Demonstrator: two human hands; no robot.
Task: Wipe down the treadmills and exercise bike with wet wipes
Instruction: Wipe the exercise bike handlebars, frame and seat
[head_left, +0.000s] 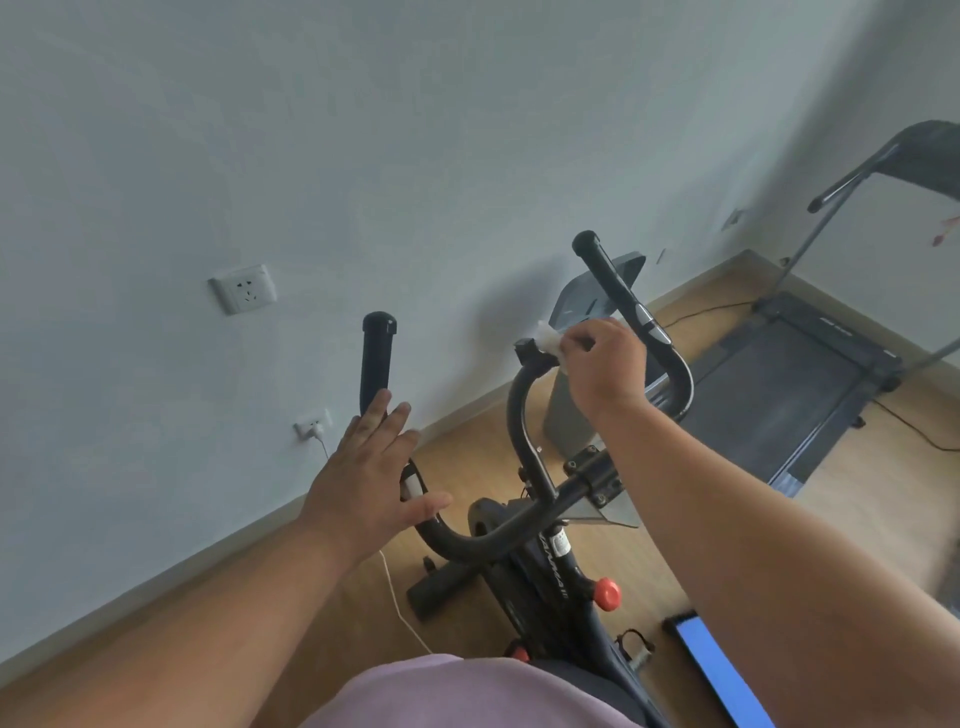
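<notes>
Pinching a wet wipe against the inner handlebar stub of the exercise bike, the right hand works nearest; the left hand, fingers spread and empty, hovers by the upright left grip, a treadmill beyond

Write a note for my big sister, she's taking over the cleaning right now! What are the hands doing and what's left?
Right hand: fingers pinch the crumpled white wet wipe, pressing it on the short inner end of the black exercise bike handlebar.
Left hand: open, fingers straight, at the base of the left upright black foam grip; holds nothing.
The black exercise bike is right in front; the grey folding treadmill stands on the wooden floor to the right.
Done: cannot tell from this picture which parts are already wiped.
Left: probably the rest of the handlebar, the bike frame, then the treadmill.
</notes>
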